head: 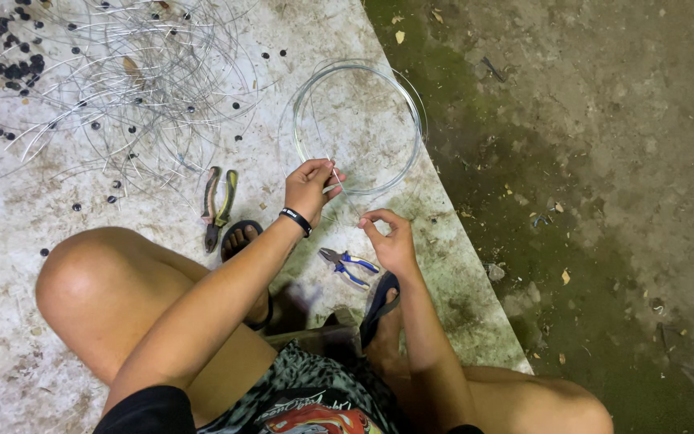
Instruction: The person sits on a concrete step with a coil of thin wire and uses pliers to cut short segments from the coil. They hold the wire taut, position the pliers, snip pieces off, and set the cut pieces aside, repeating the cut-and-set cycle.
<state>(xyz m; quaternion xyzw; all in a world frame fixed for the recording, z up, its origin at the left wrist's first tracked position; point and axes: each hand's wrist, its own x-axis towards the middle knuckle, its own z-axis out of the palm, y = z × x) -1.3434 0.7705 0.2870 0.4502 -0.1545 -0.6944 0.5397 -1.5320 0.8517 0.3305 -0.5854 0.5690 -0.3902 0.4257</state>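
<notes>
I sit low over a worn concrete slab [26, 209]. My left hand [310, 186], with a black wristband, pinches a thin strand of metal wire [345, 191] that runs down to my right hand [389, 239], which pinches its other end. Just beyond my hands lies a round coil of silver wire [417, 120] flat on the slab. Blue-handled pliers [349, 266] lie on the slab between my feet, below my hands.
Pliers with dark and yellow-green handles [217, 206] lie left of my left foot. A tangled heap of loose wire [130, 88] and several small black beads [10, 60] cover the far left. Mossy ground [588, 177] borders the slab on the right.
</notes>
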